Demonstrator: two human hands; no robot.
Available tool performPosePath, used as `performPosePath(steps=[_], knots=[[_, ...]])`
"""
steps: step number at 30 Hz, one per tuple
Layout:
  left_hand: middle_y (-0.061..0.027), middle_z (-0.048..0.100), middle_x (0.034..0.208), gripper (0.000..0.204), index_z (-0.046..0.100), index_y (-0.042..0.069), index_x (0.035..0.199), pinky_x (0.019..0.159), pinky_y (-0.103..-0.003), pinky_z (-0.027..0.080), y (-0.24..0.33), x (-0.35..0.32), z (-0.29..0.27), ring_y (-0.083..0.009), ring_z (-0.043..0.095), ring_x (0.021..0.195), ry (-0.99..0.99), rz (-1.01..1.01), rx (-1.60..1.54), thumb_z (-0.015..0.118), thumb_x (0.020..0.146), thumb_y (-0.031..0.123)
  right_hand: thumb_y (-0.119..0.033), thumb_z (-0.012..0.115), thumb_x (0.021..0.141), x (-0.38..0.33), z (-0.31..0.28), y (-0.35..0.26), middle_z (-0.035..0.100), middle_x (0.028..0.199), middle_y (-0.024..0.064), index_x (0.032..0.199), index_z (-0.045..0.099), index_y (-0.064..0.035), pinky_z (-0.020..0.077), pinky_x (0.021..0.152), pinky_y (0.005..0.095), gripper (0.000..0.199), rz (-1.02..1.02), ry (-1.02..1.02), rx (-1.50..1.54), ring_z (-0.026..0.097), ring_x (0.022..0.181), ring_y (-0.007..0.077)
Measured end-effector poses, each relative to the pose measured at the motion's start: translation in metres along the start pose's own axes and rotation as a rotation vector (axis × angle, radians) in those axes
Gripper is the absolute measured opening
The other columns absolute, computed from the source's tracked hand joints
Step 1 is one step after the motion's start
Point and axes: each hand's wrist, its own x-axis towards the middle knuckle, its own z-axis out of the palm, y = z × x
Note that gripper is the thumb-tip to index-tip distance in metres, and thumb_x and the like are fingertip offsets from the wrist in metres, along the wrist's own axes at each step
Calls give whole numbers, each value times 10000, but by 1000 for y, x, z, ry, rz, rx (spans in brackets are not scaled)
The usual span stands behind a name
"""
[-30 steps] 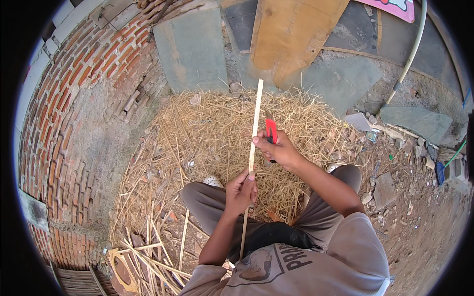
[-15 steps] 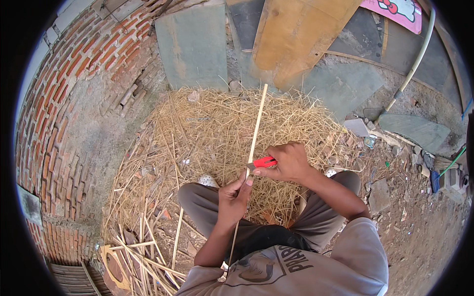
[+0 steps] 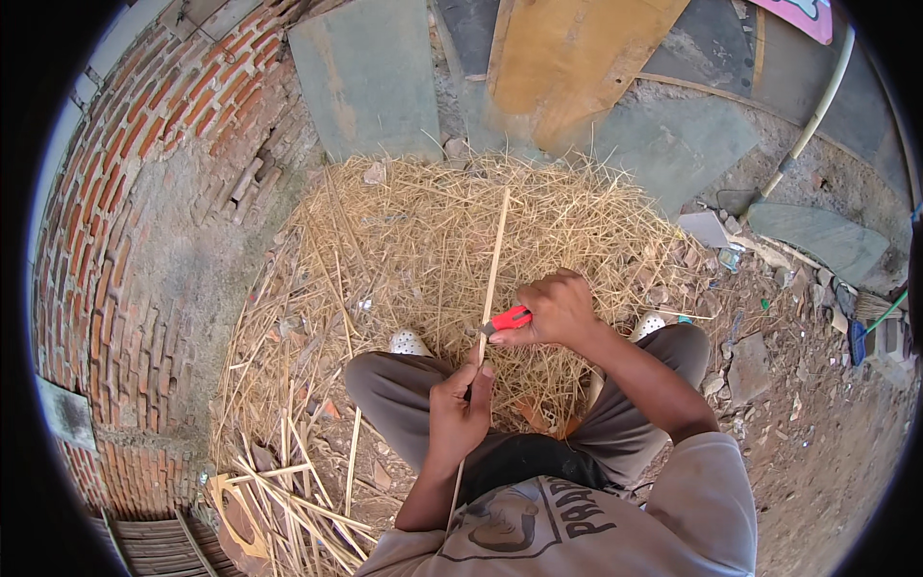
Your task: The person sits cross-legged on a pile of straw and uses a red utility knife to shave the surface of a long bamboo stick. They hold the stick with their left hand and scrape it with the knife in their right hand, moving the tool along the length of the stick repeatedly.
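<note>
Between my bent knees I hold a long, thin, pale strip (image 3: 498, 256) that looks like split bamboo. My left hand (image 3: 460, 406) is closed round its lower part, and the tail runs down past my forearm toward my shirt. Something dark shows under the left thumb, too small to make out. My right hand (image 3: 556, 310) grips a red utility knife (image 3: 508, 320). The knife's head lies against the strip just above my left fingers; the blade's edge is hardly visible. The strip's far end points up and away over the shavings.
A heap of straw-like shavings (image 3: 423, 231) spreads before my feet. Loose pale strips (image 3: 288, 510) lie at lower left. A brick wall (image 3: 125, 279) rises on the left. Grey and tan boards (image 3: 577, 58) lean at the back. Rubble (image 3: 750, 370) covers the ground at right.
The strip's far end sits lower in the picture, and my left hand is slightly lower. The knife stays against the strip, tilted a little more. The whole view has shifted slightly.
</note>
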Motion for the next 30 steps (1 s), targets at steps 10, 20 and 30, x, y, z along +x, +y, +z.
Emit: performPosePath(steps=[10, 20, 30], knots=[[61, 485, 733, 237, 616, -53, 1162, 599, -188, 372, -9, -20, 3, -19, 402, 703, -17, -44, -102, 559, 961, 60, -828, 465, 764, 14, 6, 51, 472, 414, 51, 520, 558, -107, 395, 397, 360, 767, 308, -107, -170, 502, 364, 207], [71, 475, 632, 336, 567, 9, 1301, 483, -171, 293, -18, -53, -18, 14, 387, 550, -112, -282, -458, 550, 978, 98, -775, 434, 830, 18, -15, 62, 517, 447, 79, 610, 653, -91, 442, 460, 396, 751, 632, -134, -41, 558, 439, 246], [45, 427, 559, 317, 592, 34, 1272, 395, -185, 249, -18, -25, -15, -16, 364, 464, -10, -296, -639, 563, 974, 135, -748, 601, 725, -8, -9, -35, 526, 478, 65, 554, 576, -103, 411, 430, 403, 668, 87, -204, 207, 529, 405, 279]])
